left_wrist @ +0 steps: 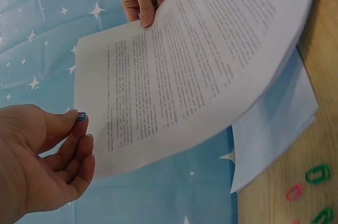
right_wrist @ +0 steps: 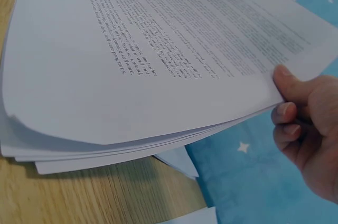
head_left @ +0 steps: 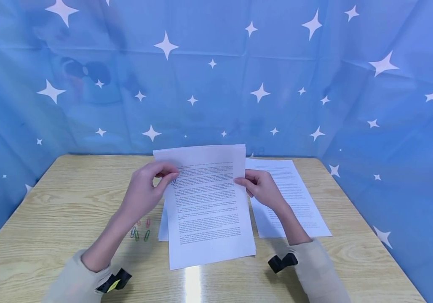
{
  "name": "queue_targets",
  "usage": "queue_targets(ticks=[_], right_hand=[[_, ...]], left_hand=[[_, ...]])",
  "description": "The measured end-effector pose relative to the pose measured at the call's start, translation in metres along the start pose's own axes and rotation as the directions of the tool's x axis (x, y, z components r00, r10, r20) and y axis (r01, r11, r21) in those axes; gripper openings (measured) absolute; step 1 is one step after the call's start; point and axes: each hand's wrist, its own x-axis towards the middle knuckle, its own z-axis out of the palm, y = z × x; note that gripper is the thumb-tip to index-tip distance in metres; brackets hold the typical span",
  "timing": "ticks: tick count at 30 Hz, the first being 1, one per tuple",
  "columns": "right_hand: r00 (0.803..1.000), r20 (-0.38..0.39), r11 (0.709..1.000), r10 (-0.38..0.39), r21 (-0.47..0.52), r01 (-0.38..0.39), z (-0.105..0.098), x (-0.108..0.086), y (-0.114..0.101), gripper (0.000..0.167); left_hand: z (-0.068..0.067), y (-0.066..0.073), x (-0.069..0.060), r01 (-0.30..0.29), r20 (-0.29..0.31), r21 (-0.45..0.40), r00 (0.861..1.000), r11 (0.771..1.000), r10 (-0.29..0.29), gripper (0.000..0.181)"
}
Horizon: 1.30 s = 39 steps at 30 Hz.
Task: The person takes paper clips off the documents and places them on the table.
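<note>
A stack of printed sheets (head_left: 209, 202) is held up above the table, text side toward me. My right hand (head_left: 262, 187) grips its right edge, thumb on the front and fingers behind, as the right wrist view also shows. Between thumb and index finger my left hand (head_left: 150, 185) pinches a blue paper clip (left_wrist: 82, 116). The clip is close to the stack's left edge; whether it touches the paper I cannot tell. In the right wrist view, the lower edges of the sheets (right_wrist: 105, 158) fan slightly apart.
Several loose paper clips (head_left: 147, 235), pink, green and blue, lie on the wooden table (head_left: 87, 189) left of the stack. More printed paper (head_left: 292, 202) lies flat at the right. Other sheets (head_left: 163, 227) lie partly hidden behind the raised stack. A blue star-patterned curtain (head_left: 216, 84) hangs behind.
</note>
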Motion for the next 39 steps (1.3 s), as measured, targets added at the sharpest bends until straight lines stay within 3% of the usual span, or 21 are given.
queue_targets(ticks=[10,14,22,32,39], right_hand=[[1.000,0.002,1.000,0.015,0.009,-0.015,0.001,-0.001,-0.001,0.020],[1.000,-0.004,1.000,0.015,0.000,-0.015,0.002,0.002,0.010,0.020],[0.999,-0.008,0.999,0.035,-0.015,-0.035,0.004,0.005,0.029,0.020],[1.000,0.005,1.000,0.016,0.008,-0.016,0.002,-0.001,0.002,0.019],[1.000,0.004,1.000,0.006,0.002,-0.006,0.002,-0.001,-0.002,0.016]], left_hand=[[-0.010,-0.014,-0.016,0.046,0.077,0.081,0.996,0.996,-0.053,0.007],[-0.014,-0.020,-0.022,0.074,0.116,0.097,0.990,0.993,-0.085,0.006],[-0.018,-0.028,-0.033,0.152,0.189,0.139,0.966,0.979,-0.177,0.006],[-0.017,-0.041,-0.047,0.172,0.264,0.136,0.943,0.976,-0.203,0.005],[-0.016,-0.046,-0.054,0.229,0.323,0.095,0.913,0.969,-0.248,0.005]])
